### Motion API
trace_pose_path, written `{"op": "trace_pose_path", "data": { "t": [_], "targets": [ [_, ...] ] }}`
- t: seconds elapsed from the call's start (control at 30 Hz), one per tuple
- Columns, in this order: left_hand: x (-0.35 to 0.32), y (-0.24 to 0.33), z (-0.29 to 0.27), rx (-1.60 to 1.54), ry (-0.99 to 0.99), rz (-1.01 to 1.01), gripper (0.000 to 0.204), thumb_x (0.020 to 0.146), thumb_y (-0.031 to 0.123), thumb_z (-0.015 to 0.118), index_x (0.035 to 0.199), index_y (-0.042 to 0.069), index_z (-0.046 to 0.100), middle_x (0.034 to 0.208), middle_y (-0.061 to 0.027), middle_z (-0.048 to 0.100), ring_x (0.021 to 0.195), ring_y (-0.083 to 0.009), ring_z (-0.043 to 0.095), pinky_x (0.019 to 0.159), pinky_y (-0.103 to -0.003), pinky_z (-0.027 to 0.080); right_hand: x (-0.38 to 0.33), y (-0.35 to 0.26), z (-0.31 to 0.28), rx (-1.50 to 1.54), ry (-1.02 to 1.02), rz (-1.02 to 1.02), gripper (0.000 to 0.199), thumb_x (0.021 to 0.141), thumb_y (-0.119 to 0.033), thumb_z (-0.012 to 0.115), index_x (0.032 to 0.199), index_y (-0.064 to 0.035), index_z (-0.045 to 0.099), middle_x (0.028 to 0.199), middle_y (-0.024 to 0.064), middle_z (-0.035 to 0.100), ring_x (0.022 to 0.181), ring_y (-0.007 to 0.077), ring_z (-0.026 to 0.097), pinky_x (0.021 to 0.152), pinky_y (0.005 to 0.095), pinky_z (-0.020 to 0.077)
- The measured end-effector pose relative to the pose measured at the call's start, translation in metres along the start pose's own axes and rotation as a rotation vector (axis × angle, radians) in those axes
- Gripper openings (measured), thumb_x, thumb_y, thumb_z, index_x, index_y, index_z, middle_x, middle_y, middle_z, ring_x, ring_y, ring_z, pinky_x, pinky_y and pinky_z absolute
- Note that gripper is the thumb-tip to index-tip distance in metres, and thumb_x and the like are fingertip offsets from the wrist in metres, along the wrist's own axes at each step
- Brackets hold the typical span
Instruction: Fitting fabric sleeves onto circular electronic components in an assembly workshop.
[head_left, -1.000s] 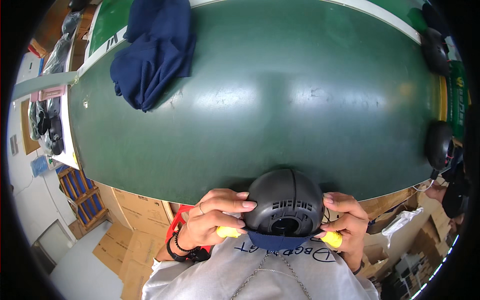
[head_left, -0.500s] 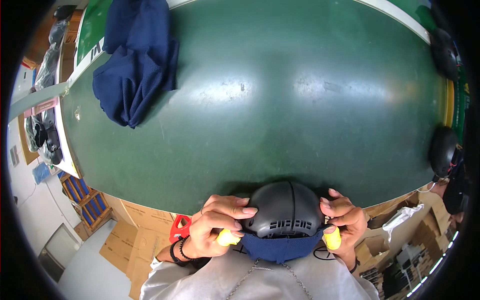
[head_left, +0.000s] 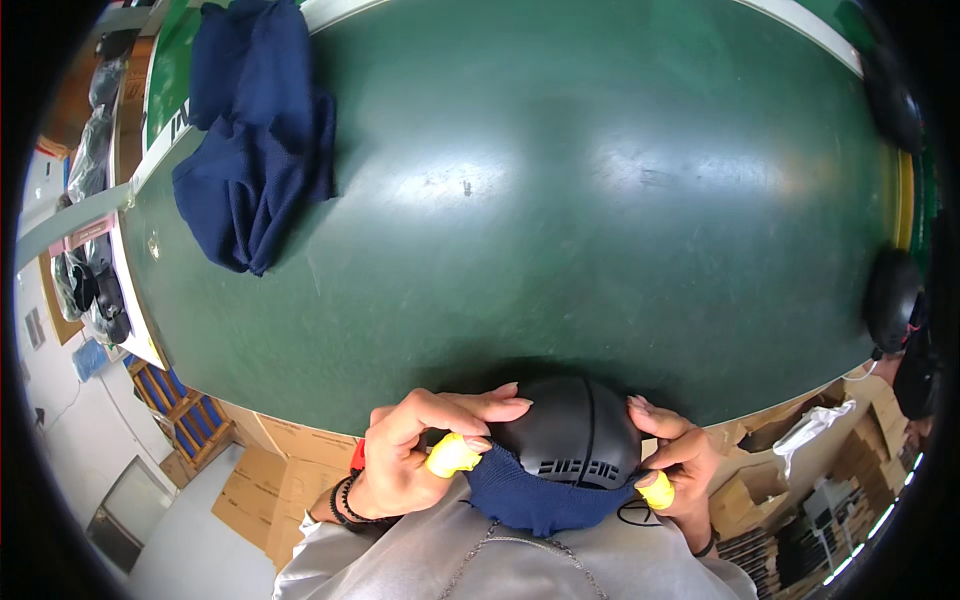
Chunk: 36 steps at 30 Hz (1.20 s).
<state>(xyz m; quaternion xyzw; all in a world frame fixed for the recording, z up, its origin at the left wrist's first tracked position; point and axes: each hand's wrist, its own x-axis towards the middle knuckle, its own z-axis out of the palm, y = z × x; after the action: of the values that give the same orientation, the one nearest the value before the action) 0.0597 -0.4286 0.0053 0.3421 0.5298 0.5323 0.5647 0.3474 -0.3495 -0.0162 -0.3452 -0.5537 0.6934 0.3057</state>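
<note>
A black dome-shaped hard shell (head_left: 560, 420) with slotted vents is at the table's near edge, close to my body. A navy knit fabric cover (head_left: 550, 503) wraps its near side, its edge pulled up just below the vents. My left hand (head_left: 410, 450) is closed on the fabric's left edge, fingertips resting on the shell. My right hand (head_left: 682, 455) pinches the right edge of the fabric, its fingers against the shell's side. Both thumbs wear yellow wraps. The underside of the shell is hidden.
More navy knit fabric (head_left: 250, 160) lies heaped at the table's far left. The green table (head_left: 500, 290) has a curved near edge. Black rounded shells (head_left: 892, 300) stand along the right edge. Cardboard boxes (head_left: 750, 495) are on the floor at right, others at left.
The fabric's left edge has been drawn up higher around the shell, and my left fingers reach farther over the dome. My right hand has shifted slightly left and closer in.
</note>
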Motion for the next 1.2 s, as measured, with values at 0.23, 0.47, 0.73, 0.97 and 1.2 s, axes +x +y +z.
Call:
{"op": "trace_pose_path", "data": {
  "t": [0.23, 0.47, 0.73, 0.97, 1.2],
  "targets": [
    [0.009, 0.001, -0.01, -0.025, -0.131, 0.059, 0.013, 0.099, 0.001, 0.067, 0.103, 0.002, 0.055, 0.13, -0.0342, 0.066, 0.13, -0.0464, 0.061, 0.115, -0.062, 0.043, 0.0, 0.0, 0.012, 0.016, 0.11, 0.05, 0.028, 0.092, -0.014, 0.081, 0.097, -0.0044, 0.055, 0.119, 0.0297, 0.073, 0.122, 0.0394, 0.069, 0.116, 0.0605, 0.0394],
    [0.005, 0.006, -0.01, -0.083, -0.083, -0.129, 0.014, 0.097, -0.006, 0.065, 0.105, 0.0, 0.055, 0.13, -0.0341, 0.066, 0.13, -0.0461, 0.061, 0.117, -0.06, 0.042, 0.007, 0.001, 0.004, -0.04, 0.016, 0.016, 0.028, 0.088, -0.013, 0.084, 0.096, -0.0048, 0.058, 0.119, 0.0269, 0.074, 0.12, 0.0408, 0.07, 0.114, 0.0596, 0.0417],
    [0.015, -0.012, -0.011, 0.361, -0.087, 0.605, 0.017, 0.086, 0.006, 0.083, 0.102, 0.008, 0.076, 0.122, -0.0096, 0.075, 0.12, -0.0308, 0.067, 0.089, -0.039, 0.057, 0.015, -0.01, 0.004, -0.178, -0.019, -0.176, 0.019, 0.09, -0.011, 0.078, 0.103, -0.0258, 0.075, 0.135, 0.0185, 0.06, 0.116, 0.0359, 0.07, 0.104, 0.0558, 0.0509],
    [-0.009, -0.006, -0.02, 0.662, -0.209, 0.529, 0.019, 0.096, 0.018, 0.073, 0.113, 0.009, 0.076, 0.125, -0.0055, 0.075, 0.128, -0.029, 0.065, 0.103, -0.044, 0.052, 0.013, -0.015, 0.01, -0.576, -0.127, -0.313, 0.031, 0.099, -0.013, 0.066, 0.114, -0.0374, 0.08, 0.141, 0.0134, 0.052, 0.115, 0.0317, 0.07, 0.102, 0.0561, 0.0541],
    [-0.039, -0.056, 0.003, 0.545, 0.027, 0.593, 0.053, 0.111, 0.045, 0.039, 0.12, 0.003, 0.071, 0.133, -0.0163, 0.069, 0.136, -0.0378, 0.058, 0.114, -0.063, 0.037, 0.008, -0.01, 0.015, -0.537, -0.065, -0.257, 0.039, 0.11, -0.016, 0.043, 0.117, -0.0262, 0.08, 0.137, 0.0234, 0.062, 0.115, 0.0344, 0.071, 0.107, 0.0547, 0.0519]
  ]
}}
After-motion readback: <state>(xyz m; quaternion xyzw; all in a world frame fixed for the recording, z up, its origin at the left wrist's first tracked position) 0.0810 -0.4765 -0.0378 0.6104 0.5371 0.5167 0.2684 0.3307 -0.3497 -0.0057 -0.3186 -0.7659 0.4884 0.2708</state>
